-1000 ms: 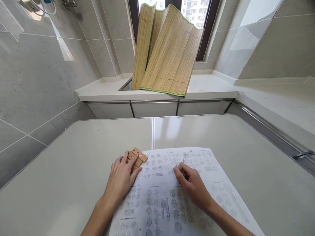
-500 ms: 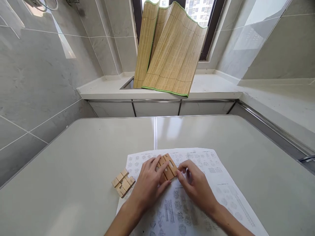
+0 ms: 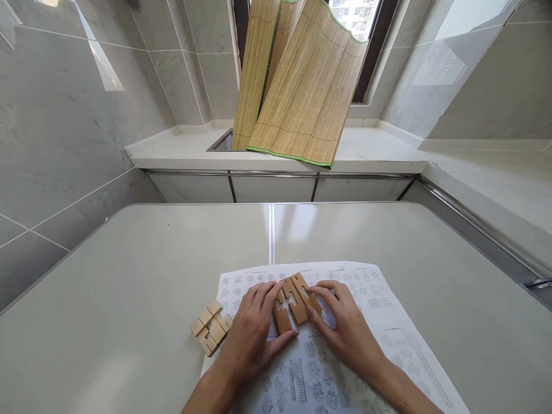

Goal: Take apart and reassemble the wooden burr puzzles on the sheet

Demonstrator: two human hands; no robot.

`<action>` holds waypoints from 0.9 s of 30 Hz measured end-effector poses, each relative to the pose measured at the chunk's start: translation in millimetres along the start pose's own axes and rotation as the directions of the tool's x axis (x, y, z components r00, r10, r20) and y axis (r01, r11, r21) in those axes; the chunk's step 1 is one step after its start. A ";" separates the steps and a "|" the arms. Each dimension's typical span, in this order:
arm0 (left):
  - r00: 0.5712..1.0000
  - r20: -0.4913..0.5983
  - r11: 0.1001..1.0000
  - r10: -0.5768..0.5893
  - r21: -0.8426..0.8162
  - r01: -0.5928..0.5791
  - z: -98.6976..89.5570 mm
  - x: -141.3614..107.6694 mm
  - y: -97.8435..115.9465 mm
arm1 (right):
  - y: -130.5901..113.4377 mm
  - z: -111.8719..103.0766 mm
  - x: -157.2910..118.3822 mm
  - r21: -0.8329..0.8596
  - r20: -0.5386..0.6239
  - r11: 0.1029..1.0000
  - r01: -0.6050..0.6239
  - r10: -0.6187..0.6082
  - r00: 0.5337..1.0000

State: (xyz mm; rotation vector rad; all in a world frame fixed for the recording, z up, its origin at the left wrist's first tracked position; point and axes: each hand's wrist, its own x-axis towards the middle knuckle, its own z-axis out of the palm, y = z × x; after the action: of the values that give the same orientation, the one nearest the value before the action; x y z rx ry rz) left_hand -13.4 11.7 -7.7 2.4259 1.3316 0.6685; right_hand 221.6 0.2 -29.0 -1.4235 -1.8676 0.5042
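Observation:
Three brown notched wooden puzzle pieces lie side by side on a printed sheet [image 3: 366, 310]. My left hand [image 3: 254, 322] reaches round the left piece [image 3: 283, 321], fingers at its top and thumb at its lower end. Between my hands rests the middle piece [image 3: 298, 311], its slot facing up. The right piece [image 3: 298, 280], marked 2, is pinched along its right side by the thumb and fingers of my right hand [image 3: 345, 325]. Narrow gaps separate the pieces. Left of my left hand, paler notched wooden pieces [image 3: 207, 332] lie together at the sheet's edge.
The pale table [image 3: 129, 287] has a seam down its middle. Small diagrams cover the sheet. Behind the table, a folded bamboo mat [image 3: 306, 98] leans on a white ledge [image 3: 172, 152] before a window. Tiled walls stand on both sides.
The brown pieces, close together before, now stand apart with gaps between them. My right hand has moved its fingers onto the right piece. The view has shifted slightly.

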 end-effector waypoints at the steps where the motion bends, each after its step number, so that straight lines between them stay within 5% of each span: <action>1: 1.000 0.000 1.000 0.003 -0.004 -0.003 -0.5 -0.3 0.6 | 0.0 0.0 -0.1 -0.002 0.001 1.000 -0.005 0.005 1.000; 14: 1.000 -0.022 0.996 -0.017 -0.091 0.015 -8.8 -0.6 5.2 | 9.1 -0.4 -0.2 -0.038 -0.016 0.997 -0.064 0.063 0.998; 19: 0.984 -0.047 0.908 -0.170 -0.395 0.138 -20.6 -1.3 18.2 | 7.6 -2.3 1.2 0.012 0.014 0.997 -0.076 0.075 0.997; 22: 0.948 0.063 0.629 -0.311 -0.734 0.255 -17.1 0.1 25.2 | 3.2 -6.1 3.2 0.059 0.023 0.992 -0.111 0.110 0.994; 24: 0.913 0.172 0.267 -0.370 -0.921 0.282 -11.2 3.0 27.8 | 0.1 -8.6 4.5 0.100 0.014 0.981 -0.165 0.164 0.986; 27: 0.880 0.322 -0.201 -0.348 -0.943 0.266 -4.7 7.7 30.3 | -3.3 -11.9 5.7 0.183 0.021 0.942 -0.280 0.281 0.960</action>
State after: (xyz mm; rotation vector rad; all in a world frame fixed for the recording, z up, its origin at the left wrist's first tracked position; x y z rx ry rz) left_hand 9.3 2.4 12.2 0.6657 0.7199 1.0354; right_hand 227.5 3.2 -17.2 -1.5686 -1.5740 0.7912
